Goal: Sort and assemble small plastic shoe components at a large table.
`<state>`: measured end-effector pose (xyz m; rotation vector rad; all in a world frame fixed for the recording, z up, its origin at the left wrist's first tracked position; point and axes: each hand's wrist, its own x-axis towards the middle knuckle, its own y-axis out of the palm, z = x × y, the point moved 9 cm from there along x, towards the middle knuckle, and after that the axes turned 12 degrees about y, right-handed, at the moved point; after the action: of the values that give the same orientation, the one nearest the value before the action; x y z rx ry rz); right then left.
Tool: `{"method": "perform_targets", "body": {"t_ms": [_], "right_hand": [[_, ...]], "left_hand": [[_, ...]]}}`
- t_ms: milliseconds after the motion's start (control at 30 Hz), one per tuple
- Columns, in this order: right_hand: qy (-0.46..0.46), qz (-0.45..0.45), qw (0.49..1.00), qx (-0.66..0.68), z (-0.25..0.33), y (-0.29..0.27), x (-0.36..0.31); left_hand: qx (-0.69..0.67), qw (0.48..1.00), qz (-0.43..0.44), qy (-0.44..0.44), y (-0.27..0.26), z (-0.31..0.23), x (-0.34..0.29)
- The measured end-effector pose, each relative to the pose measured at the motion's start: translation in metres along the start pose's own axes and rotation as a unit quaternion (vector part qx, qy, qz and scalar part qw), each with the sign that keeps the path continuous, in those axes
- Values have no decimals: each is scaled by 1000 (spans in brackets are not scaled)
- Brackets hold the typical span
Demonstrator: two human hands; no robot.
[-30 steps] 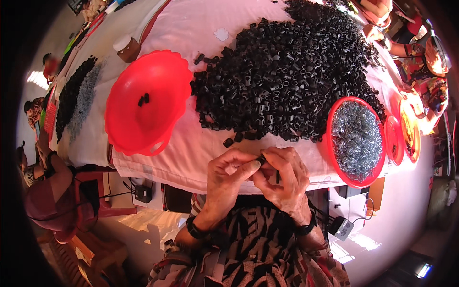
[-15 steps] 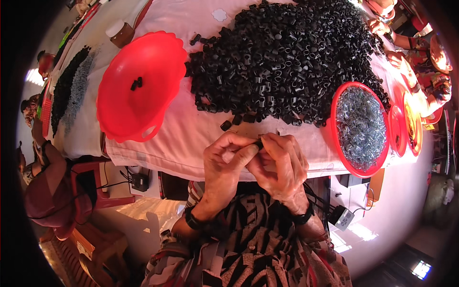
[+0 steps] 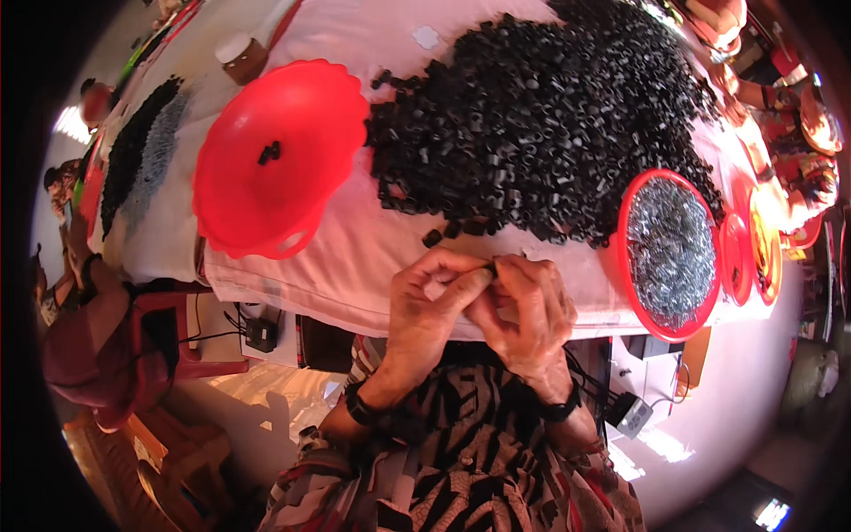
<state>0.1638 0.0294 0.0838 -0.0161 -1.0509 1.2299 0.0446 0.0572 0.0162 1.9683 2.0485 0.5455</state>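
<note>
Both my hands meet above the near edge of the cloth-covered table. My left hand [image 3: 432, 301] pinches a small black plastic piece [image 3: 491, 267] between thumb and fingertips. Against the same piece press the fingers of my right hand [image 3: 527, 310], which cover most of it. Beyond them spreads a large heap of short black tube-like plastic pieces [image 3: 541, 124]. A red scalloped plastic basin [image 3: 239, 191] at the left holds a few black pieces [image 3: 269, 153]. To the right, a red-rimmed bowl [image 3: 622, 235] is full of small shiny clear or metallic parts [image 3: 671, 253].
Smaller red and yellow bowls [image 3: 736, 257] stand at the right edge. A brown jar with a white lid [image 3: 241, 58] is at the far left, near another dark pile [image 3: 133, 151]. Other people sit along both sides. A dark red chair [image 3: 168, 346] and cables [image 3: 589, 377] are below the table.
The view has shifted slightly, so the table things sit a little lower and the basin farther right. My hands keep their pinch on the small black piece.
</note>
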Motion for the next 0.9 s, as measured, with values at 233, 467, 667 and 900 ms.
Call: {"method": "perform_targets", "body": {"t_ms": [233, 467, 667, 900], "right_hand": [[168, 131, 957, 198, -27, -10, 14], [401, 96, 867, 279, -65, -2, 13], [425, 56, 824, 372, -91, 8, 32], [379, -25, 862, 335, -102, -17, 56]], "left_hand": [[294, 933, 2, 207, -2, -71, 0], [636, 650, -166, 381, -56, -162, 23], [551, 751, -76, 357, -16, -138, 4], [109, 825, 554, 16, 151, -31, -96]]}}
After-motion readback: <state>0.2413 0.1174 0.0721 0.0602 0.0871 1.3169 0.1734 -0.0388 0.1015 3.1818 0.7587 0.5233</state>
